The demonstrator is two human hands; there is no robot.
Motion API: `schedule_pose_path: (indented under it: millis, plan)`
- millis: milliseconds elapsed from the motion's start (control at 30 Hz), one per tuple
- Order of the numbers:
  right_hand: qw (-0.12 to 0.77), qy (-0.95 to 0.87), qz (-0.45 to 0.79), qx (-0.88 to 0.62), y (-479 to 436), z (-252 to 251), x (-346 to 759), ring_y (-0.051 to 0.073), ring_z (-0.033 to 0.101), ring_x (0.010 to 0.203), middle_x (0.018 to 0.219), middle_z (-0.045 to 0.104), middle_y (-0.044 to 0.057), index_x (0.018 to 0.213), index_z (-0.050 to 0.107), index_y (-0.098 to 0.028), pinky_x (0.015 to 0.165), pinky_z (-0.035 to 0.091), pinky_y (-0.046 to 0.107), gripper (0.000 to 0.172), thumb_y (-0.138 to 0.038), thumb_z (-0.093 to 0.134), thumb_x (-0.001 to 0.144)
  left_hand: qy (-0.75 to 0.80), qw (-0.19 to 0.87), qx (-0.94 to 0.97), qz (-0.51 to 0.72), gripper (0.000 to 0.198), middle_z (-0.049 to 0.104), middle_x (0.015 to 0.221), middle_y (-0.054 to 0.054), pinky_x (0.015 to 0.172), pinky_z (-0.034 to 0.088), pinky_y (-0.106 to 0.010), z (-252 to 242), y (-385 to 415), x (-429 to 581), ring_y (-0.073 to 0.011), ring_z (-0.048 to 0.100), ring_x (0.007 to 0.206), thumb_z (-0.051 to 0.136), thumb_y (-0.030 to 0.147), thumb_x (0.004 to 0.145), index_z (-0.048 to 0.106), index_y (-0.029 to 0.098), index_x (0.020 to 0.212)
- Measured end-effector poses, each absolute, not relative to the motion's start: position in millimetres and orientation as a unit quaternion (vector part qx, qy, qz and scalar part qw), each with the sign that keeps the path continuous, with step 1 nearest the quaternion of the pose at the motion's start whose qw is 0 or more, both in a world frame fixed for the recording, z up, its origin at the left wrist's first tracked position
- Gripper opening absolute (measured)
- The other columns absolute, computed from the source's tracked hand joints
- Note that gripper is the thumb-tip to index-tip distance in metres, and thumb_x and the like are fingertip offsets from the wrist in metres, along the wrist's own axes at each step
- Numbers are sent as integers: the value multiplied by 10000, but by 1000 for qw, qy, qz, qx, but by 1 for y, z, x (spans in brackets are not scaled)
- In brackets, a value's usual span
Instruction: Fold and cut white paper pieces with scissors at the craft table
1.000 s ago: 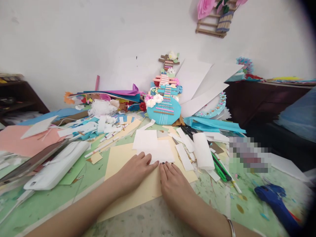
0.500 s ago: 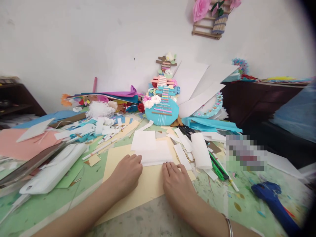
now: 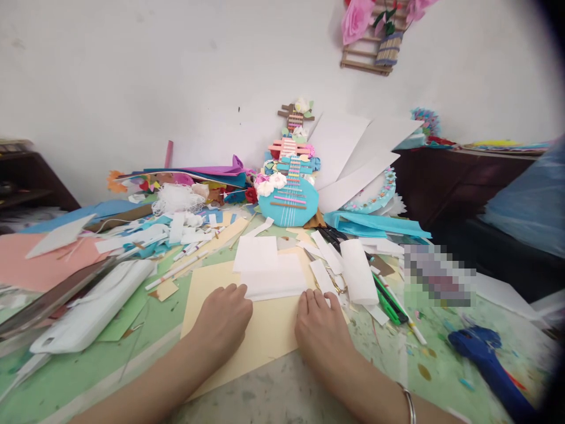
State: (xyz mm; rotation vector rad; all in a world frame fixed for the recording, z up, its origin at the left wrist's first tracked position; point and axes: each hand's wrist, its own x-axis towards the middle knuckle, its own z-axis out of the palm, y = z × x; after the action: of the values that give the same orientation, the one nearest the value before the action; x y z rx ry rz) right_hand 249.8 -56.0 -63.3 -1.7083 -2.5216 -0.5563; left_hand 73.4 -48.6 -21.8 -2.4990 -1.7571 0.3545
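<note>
A white paper strip with a folded near edge lies on a cream sheet. A white square piece overlaps its far left part. My left hand, fingers curled, is at the strip's left end; its fingertips are hidden beneath the hand. At the right end, my right hand rests with its fingers bent close together; whether they pinch the paper cannot be made out.
Scissors, a white roll and a green cutter lie at the right, with a blue glue gun farther out. A white power strip is left. Behind stands a blue paper instrument.
My right hand has shifted slightly right, and my left hand slightly left and down. The view has tilted a little.
</note>
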Motion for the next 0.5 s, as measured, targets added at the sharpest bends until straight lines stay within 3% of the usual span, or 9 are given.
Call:
schedule_pose_path:
  millis: [200, 500]
  plan:
    - [-19, -807, -132, -576, -51, -54, 256, 285, 517, 823, 887, 603, 210, 946, 641, -12, 707, 368, 425, 264, -40, 449, 768, -584, 26, -803, 115, 319, 609, 831, -137, 648, 430, -361, -23, -50, 75, -258, 575, 806, 386, -45, 638, 647, 118, 721]
    - [-69, -826, -93, -551, -46, -42, 255, 277, 505, 811, 816, 609, 183, 740, 656, -87, 672, 325, 390, 204, -5, 470, 751, -619, 4, -777, 118, 327, 609, 863, -139, 633, 423, -348, -18, -51, 79, -259, 576, 823, 363, -39, 669, 637, 117, 757]
